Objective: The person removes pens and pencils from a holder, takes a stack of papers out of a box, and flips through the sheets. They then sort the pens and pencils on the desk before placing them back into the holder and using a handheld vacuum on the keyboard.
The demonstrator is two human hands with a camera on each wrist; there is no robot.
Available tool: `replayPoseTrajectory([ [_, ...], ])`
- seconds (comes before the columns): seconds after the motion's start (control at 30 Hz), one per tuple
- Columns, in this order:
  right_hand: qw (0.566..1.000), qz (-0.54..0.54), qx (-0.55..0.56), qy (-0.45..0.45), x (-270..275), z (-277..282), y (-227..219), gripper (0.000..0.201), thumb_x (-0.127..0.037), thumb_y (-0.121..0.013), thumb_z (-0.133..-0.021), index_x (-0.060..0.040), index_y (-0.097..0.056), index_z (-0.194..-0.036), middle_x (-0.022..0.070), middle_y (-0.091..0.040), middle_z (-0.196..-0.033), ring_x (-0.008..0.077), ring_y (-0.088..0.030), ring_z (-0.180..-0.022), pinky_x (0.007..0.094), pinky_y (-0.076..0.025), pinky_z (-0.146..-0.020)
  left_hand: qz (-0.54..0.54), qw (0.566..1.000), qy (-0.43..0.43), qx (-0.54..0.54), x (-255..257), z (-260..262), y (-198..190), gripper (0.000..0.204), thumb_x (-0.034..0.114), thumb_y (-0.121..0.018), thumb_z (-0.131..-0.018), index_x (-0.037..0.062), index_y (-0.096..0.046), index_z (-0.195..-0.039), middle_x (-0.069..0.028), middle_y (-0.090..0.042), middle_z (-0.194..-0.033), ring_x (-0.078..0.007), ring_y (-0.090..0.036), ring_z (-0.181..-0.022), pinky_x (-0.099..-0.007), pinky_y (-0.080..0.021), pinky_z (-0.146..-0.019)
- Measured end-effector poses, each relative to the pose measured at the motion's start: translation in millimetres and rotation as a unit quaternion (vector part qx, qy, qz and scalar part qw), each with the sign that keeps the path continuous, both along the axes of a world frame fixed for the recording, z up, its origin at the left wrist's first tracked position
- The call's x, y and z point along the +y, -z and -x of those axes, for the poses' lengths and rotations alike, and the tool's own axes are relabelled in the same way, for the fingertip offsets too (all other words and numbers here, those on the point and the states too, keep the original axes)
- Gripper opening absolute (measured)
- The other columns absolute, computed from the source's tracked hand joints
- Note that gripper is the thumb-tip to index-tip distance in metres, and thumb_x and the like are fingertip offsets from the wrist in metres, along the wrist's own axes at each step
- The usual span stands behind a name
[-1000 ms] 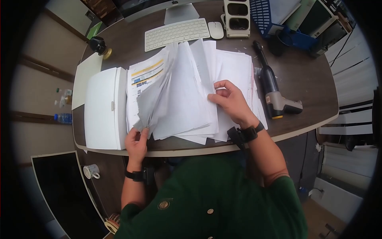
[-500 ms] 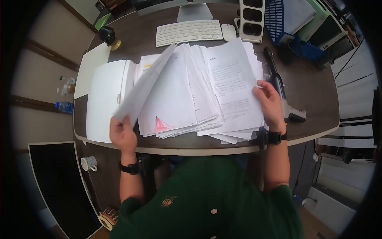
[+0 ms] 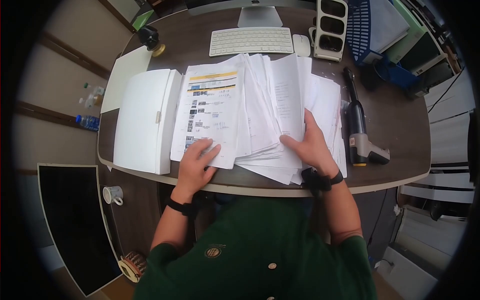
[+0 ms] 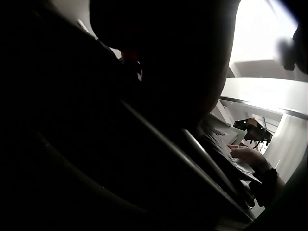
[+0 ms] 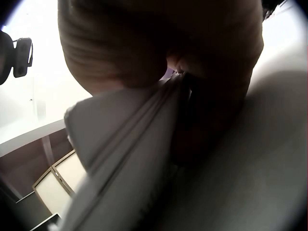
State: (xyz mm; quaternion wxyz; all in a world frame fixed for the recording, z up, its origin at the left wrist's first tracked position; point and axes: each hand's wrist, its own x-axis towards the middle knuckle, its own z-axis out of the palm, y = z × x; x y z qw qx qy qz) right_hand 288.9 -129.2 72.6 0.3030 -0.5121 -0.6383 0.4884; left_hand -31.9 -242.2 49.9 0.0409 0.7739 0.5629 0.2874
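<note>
My left hand [image 3: 195, 167] rests with extended fingers on the lower part of a printed sheet with yellow bands [image 3: 215, 112], which tops the left pile of papers. With thumb and fingers my right hand [image 3: 316, 149] holds the right edge of a sheaf of papers [image 3: 288, 95] in the middle. In the right wrist view the sheaf's bent sheets [image 5: 127, 144] run between thumb and fingers. More loose papers [image 3: 325, 107] lie under and right of that hand. The left wrist view is mostly dark.
A white box file [image 3: 142, 122] stands left of the papers. Behind them are a keyboard [image 3: 251, 41], a mouse [image 3: 301, 45] and a beige holder [image 3: 331, 30]. A black and grey handheld device [image 3: 358, 125] lies at right, near a blue basket [image 3: 362, 37]. A mug [image 3: 113, 195] sits lower left.
The left hand has put the lifted sheets down leftward, uncovering the yellow-banded page, and now lies on it. The right hand moved right, then back left onto the middle sheaf.
</note>
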Motion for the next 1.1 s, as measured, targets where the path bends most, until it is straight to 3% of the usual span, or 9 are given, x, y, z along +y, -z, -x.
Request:
replayPoseTrajectory([
  [0.2,0.996,0.006,0.091,0.022,3,4,5,0.074,-0.009,-0.076,-0.08,0.0054,-0.044,-0.145,0.0198,-0.063,-0.132,0.0277,-0.062,-0.121,0.0366,-0.048,-0.105,0.034,0.999,0.022,-0.032,0,20,-4,0.045,-0.002,-0.076,-0.076,0.0138,-0.074,-0.118,-0.0092,-0.071,-0.114,-0.0307,-0.068,-0.113,-0.0397,-0.057,-0.095],
  [0.3,0.994,0.012,0.102,0.025,6,-9,-5,0.072,-0.005,-0.074,-0.08,0.0051,-0.045,-0.144,0.0163,-0.064,-0.131,0.0244,-0.061,-0.12,0.036,-0.048,-0.105,0.022,0.997,0.0,-0.069,0,30,-3,0.033,-0.002,-0.074,-0.081,0.0097,-0.075,-0.113,-0.0112,-0.073,-0.1,-0.03,-0.071,-0.095,-0.0362,-0.058,-0.082],
  [0.5,0.997,0.028,0.07,0.034,8,-37,-19,0.071,-0.004,-0.074,-0.079,0.0055,-0.046,-0.144,0.0151,-0.064,-0.131,0.0227,-0.061,-0.119,0.0354,-0.047,-0.105,0.002,0.981,-0.175,-0.088,-4,39,-5,0.014,0.001,-0.071,-0.092,0.0026,-0.073,-0.105,-0.0152,-0.068,-0.082,-0.03,-0.064,-0.066,-0.0351,-0.049,-0.059],
  [0.6,0.996,0.046,0.071,0.037,7,-42,-18,0.071,-0.003,-0.074,-0.079,0.0055,-0.046,-0.143,0.0149,-0.064,-0.13,0.0224,-0.061,-0.118,0.0353,-0.047,-0.105,-0.026,0.981,-0.181,-0.07,-5,35,-8,0.014,0.001,-0.071,-0.091,0.0033,-0.074,-0.104,-0.0149,-0.068,-0.084,-0.0306,-0.065,-0.068,-0.0342,-0.05,-0.06],
  [0.7,0.995,0.045,0.082,0.04,7,-42,-14,0.07,-0.003,-0.074,-0.079,0.0053,-0.047,-0.143,0.0146,-0.064,-0.13,0.0218,-0.061,-0.118,0.0346,-0.047,-0.105,-0.081,0.976,-0.185,-0.088,-7,27,-11,0.014,0.001,-0.072,-0.092,0.0007,-0.073,-0.105,-0.0129,-0.072,-0.09,-0.0241,-0.068,-0.074,-0.0319,-0.053,-0.067],
  [0.8,0.995,0.042,0.082,0.034,7,-43,-12,0.069,-0.003,-0.076,-0.079,0.005,-0.048,-0.142,0.014,-0.064,-0.129,0.021,-0.061,-0.117,0.0337,-0.048,-0.104,-0.041,0.909,-0.252,-0.329,-14,38,13,0.022,0.001,-0.072,-0.093,-0.0032,-0.07,-0.114,-0.0106,-0.074,-0.105,-0.0185,-0.07,-0.091,-0.0307,-0.054,-0.08],
  [0.9,0.994,0.056,0.096,0.003,7,-36,-16,0.07,-0.005,-0.079,-0.081,0.0048,-0.048,-0.142,0.0132,-0.065,-0.128,0.0204,-0.062,-0.117,0.0332,-0.048,-0.103,0.024,0.799,-0.257,-0.544,-9,33,-13,0.034,0.002,-0.073,-0.093,-0.0068,-0.065,-0.124,-0.0102,-0.071,-0.118,-0.0172,-0.066,-0.107,-0.0319,-0.051,-0.095],
  [0.93,0.992,0.067,0.103,-0.014,7,-31,-15,0.07,-0.006,-0.08,-0.081,0.0048,-0.048,-0.143,0.0131,-0.065,-0.128,0.0202,-0.062,-0.117,0.0332,-0.048,-0.103,0.055,0.775,-0.245,-0.579,-10,38,-13,0.041,0.002,-0.071,-0.094,-0.0065,-0.06,-0.132,-0.011,-0.068,-0.127,-0.0195,-0.064,-0.114,-0.0333,-0.049,-0.101],
  [1.1,0.992,0.071,0.107,-0.018,8,-19,-10,0.054,-0.012,-0.077,-0.09,0.0049,-0.057,-0.137,0.0113,-0.069,-0.123,0.017,-0.064,-0.11,0.0317,-0.051,-0.098,0.059,0.705,-0.231,-0.668,-10,44,-8,0.041,0.004,-0.064,-0.1,-0.0051,-0.054,-0.139,-0.0129,-0.063,-0.135,-0.0216,-0.061,-0.122,-0.0361,-0.048,-0.106],
])
